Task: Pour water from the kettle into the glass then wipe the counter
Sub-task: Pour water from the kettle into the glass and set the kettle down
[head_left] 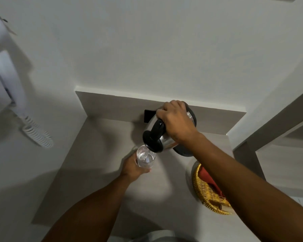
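A steel kettle with a black lid and handle is tipped forward over a clear glass. My right hand grips the kettle's handle from above. Its lid end hangs right over the glass's rim. My left hand wraps around the glass from the left and holds it just above the grey counter. Some water shows inside the glass. The kettle's spout is hidden under the lid.
A yellow woven basket with red cloth inside sits at the counter's right, partly under my right forearm. A black object stands against the back wall behind the kettle. A white wall-mounted device with a coiled cord hangs at the left.
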A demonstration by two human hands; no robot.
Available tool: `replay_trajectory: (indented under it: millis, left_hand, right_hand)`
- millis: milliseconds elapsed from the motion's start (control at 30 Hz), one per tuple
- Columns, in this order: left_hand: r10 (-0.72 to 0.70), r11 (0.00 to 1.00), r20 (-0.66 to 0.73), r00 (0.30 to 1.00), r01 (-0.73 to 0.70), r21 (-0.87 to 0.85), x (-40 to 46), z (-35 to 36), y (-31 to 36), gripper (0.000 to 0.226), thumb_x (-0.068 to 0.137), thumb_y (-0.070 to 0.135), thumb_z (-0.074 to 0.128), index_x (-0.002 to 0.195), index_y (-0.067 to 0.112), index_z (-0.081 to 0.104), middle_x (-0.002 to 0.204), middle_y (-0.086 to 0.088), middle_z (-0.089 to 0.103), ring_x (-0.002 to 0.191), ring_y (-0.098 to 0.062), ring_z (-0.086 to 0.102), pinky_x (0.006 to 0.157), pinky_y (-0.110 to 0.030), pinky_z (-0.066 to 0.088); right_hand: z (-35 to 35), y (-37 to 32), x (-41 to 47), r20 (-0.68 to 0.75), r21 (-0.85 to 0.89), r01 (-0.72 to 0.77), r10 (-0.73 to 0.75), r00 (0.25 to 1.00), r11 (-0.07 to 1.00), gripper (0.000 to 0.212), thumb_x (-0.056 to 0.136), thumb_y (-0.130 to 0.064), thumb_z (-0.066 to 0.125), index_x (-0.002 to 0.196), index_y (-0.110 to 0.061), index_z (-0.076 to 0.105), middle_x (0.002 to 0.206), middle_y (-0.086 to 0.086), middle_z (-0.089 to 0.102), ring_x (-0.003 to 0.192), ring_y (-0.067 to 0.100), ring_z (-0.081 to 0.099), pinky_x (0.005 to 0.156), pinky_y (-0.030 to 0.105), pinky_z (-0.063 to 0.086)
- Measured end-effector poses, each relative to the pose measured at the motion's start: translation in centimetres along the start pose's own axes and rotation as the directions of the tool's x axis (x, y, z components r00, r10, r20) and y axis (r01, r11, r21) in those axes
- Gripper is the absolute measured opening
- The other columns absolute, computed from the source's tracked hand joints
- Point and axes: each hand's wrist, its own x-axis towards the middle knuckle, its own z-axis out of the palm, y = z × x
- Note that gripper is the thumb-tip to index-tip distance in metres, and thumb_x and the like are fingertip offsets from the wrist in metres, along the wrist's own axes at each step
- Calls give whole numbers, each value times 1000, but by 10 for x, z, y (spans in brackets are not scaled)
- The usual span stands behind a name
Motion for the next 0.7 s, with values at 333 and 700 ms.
replay_trajectory:
  millis: [333,700]
  left_hand:
    - [-7,1000,42,999,7,3,1,-3,0,81,51,7,100,124,15,65,111,0,73,101,-16,67,64,1,46]
    - [-14,999,58,998,16,-29,1,-4,-1,83,51,4,99,126,13,64,108,0,72,102,-18,68,68,-2,49]
  right_hand:
    - [-3,-22,12,6,-68,85,-85,996,994,8,81,-10,67,88,-13,64,86,9,56,88,29,49,90,45,35]
    - [-13,-22,17,-3,-86,69,-69,998,994,9,80,-4,63,85,-11,63,82,9,54,84,30,47,87,45,36]
